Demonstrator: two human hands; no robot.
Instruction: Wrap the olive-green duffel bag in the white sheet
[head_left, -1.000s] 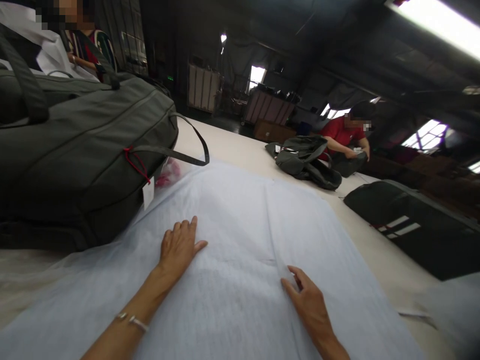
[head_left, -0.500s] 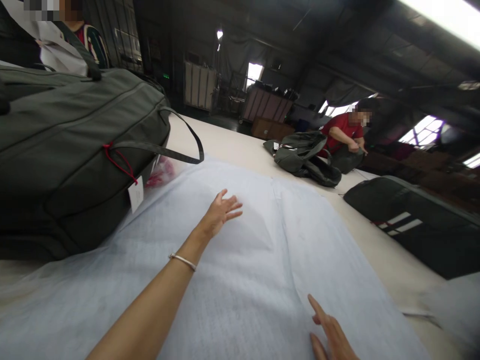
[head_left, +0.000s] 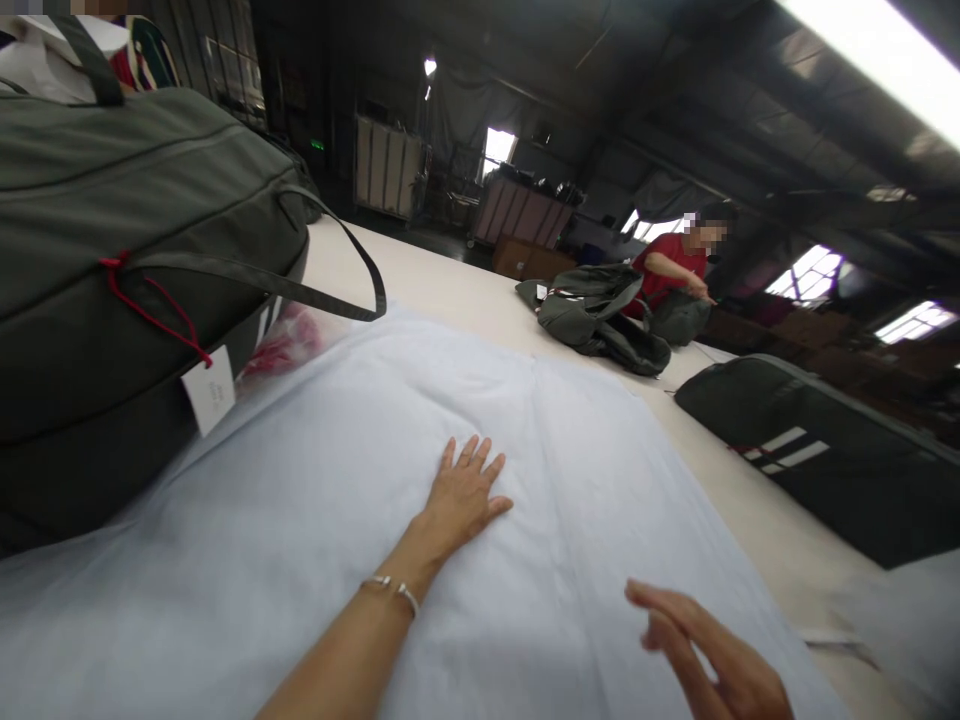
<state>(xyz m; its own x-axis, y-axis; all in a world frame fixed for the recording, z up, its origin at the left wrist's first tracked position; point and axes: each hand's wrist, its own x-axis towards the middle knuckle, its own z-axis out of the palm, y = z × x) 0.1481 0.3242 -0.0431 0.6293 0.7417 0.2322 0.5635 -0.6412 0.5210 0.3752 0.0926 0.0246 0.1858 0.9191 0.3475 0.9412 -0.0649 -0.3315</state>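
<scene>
A thin, pale bluish-white sheet (head_left: 315,500) covers the table in front of me, with a long crease and soft wrinkles. My left hand (head_left: 465,495) lies flat on it near the middle, fingers spread, a silver bracelet at the wrist. Lower right, my right hand (head_left: 720,650) hovers over or just touches the sheet; which of these I cannot tell. Its fingers are bent and apart, with nothing visible in them. On the left a large dark green bag (head_left: 150,220) stands partly on the sheet, a white tag (head_left: 210,392) hanging from its red cord.
A clear plastic packet with red contents (head_left: 289,335) sits beside the bag. Across the pale table (head_left: 442,285) lie a dark green bag with straps (head_left: 592,310) and a striped one (head_left: 825,450). A person in red (head_left: 675,265) handles another bag. Translucent wrap (head_left: 915,610) lies at right.
My left hand has come down and nearer to me, from raised with fingers curled to flat on the sheet. My right hand has shifted right and shows more. The view has turned slightly.
</scene>
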